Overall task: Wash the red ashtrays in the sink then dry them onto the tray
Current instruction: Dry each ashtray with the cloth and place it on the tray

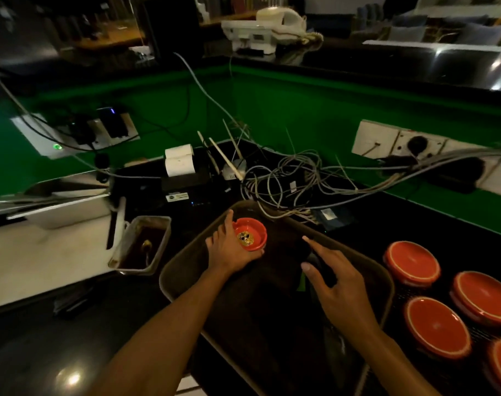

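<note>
Between the curled fingers of the left hand (229,250) sat a red ashtray (249,234), gripped by its rim above the far corner of the dark tray (175,270). Just right of it, the right hand (335,287) hovered with fingers spread, holding nothing.

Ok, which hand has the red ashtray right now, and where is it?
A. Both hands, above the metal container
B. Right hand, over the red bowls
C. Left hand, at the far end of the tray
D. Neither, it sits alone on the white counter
C: the left hand is wrapped around the red ashtray at the far end of the tray, while the right hand hovers open beside it, holding nothing.
</note>
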